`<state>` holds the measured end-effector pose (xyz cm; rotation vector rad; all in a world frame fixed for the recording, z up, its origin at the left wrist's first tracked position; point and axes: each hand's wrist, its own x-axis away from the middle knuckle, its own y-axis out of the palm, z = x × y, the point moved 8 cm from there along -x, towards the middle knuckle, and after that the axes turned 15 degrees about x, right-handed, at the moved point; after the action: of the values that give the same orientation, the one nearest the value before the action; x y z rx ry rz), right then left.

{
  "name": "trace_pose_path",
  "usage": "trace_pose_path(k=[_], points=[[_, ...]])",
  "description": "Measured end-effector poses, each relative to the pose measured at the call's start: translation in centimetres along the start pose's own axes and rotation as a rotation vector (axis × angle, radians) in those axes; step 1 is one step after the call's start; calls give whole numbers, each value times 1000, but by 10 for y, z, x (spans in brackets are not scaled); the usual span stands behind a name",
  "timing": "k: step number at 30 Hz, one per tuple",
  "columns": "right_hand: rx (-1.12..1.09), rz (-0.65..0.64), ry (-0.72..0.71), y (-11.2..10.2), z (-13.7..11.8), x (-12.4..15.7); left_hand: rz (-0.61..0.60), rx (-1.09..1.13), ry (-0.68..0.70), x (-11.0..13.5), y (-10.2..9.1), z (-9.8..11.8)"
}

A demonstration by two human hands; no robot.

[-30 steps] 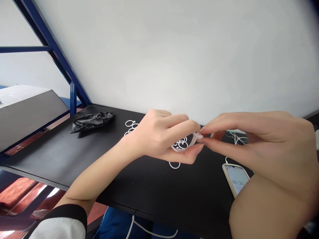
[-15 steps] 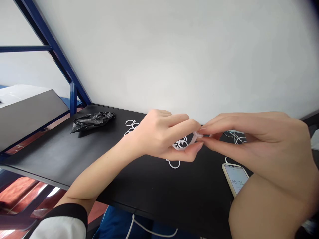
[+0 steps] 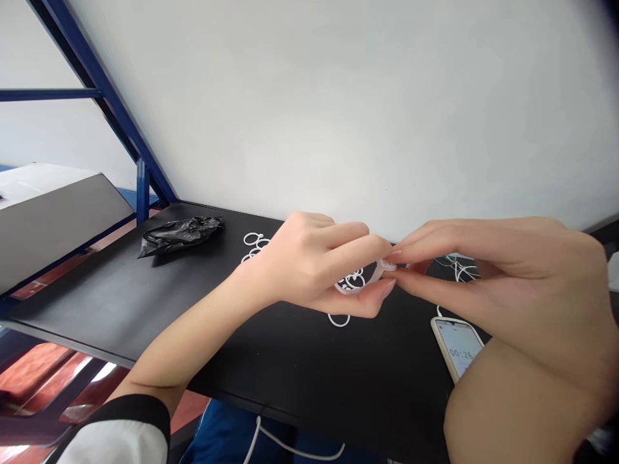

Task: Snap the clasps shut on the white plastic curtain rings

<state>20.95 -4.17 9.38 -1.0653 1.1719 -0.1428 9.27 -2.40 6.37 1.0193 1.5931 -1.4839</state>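
Observation:
Between both hands, above the black table (image 3: 290, 367), is a white plastic ring (image 3: 375, 275). My left hand (image 3: 319, 264) is closed around its left side, with the index finger above and the thumb below. Thumb and index finger of my right hand (image 3: 522, 277) pinch the ring's right end, where a small thicker part shows. The fingertips of both hands nearly meet there. Several thin white rings (image 3: 251, 239) lie on the table behind my left hand, partly hidden by it. One loose ring (image 3: 339, 321) lies just below that hand.
A crumpled black plastic bag (image 3: 181, 235) lies at the table's back left. On the right, a phone (image 3: 457, 345) shows a running timer, partly covered by my right forearm. White cables (image 3: 464, 270) lie behind my right hand. A pale wall (image 3: 338, 116) stands behind the table.
The two hands stay almost in place, still on the white ring. The ring has shifted very slightly to the right, and my left thumb sits slightly lower.

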Motion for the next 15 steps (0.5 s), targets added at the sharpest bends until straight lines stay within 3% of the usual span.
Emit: trace_pose_path(k=[15], points=[[-43, 1, -7, 1, 1, 1, -6, 18, 29, 1, -1, -2]])
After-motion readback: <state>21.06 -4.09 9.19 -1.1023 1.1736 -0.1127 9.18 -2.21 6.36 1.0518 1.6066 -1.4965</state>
